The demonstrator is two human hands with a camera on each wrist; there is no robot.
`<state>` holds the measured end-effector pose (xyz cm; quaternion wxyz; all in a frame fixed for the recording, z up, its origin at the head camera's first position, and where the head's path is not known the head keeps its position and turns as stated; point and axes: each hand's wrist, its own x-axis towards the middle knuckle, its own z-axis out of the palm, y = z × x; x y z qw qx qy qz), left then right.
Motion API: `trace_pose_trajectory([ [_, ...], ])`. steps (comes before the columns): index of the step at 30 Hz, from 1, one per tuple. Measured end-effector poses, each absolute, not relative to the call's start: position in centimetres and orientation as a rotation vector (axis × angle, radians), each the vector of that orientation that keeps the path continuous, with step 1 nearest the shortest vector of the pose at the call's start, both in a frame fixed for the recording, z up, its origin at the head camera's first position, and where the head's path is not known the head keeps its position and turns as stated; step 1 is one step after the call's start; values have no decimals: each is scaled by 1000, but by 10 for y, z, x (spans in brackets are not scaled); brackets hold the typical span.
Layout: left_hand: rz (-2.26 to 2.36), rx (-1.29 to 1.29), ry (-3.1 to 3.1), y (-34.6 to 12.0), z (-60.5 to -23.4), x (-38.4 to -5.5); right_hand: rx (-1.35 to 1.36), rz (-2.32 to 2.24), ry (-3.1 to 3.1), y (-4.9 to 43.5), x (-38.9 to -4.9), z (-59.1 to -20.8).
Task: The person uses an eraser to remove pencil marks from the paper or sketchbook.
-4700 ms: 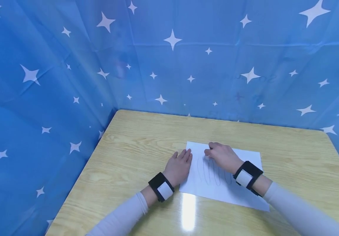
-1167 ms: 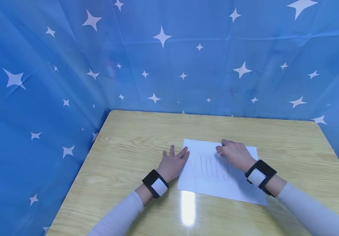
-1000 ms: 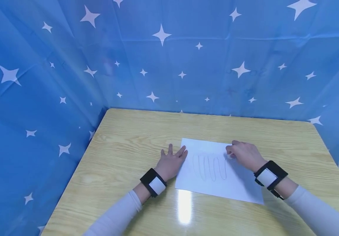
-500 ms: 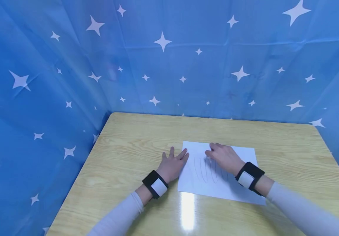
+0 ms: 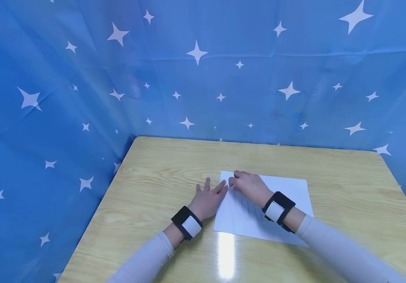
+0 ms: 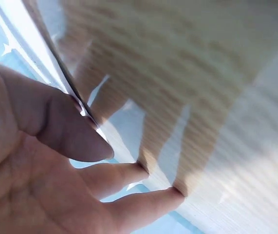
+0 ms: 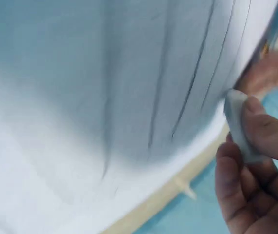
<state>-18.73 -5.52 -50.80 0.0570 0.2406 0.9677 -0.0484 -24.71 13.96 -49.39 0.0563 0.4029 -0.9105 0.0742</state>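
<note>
In the head view, a white sheet of paper [image 5: 249,226] is lying on the wood-grain table [image 5: 167,169], a little below and right of the frame's centre. The left hand [image 5: 207,201] is resting at the sheet's left edge with its fingers spread and extended, gripping nothing; its rightmost fingertips are touching the paper. The right hand [image 5: 251,188] is reaching over the sheet's upper left part, just beside the left fingertips. Its fingers are curling, and in the right wrist view thumb and fingers are pinching a small whitish block [image 7: 236,122] at the right of the frame. Thin dark lines [image 7: 193,78] are running down the paper across the upper part of that view, some looking fainter. A blue curtain [image 5: 220,78] with white stars is hanging behind the table, filling the head view's upper half.
</note>
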Motion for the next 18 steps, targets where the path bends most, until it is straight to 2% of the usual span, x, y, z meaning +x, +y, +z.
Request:
trace_pose_trajectory([
  [4, -188, 746, 2945, -51, -510, -187, 1200, 189, -2773, 144, -246, -500],
  [13, -184, 725, 2936, -62, -502, -189, 1083, 100, -2867, 231, -239, -489],
  [15, -167, 720, 2922, -63, -501, -189, 1096, 107, -2880, 229, -239, -486],
  [18, -155, 714, 2914, -62, -503, -187, 1117, 166, -2889, 200, -242, -484],
])
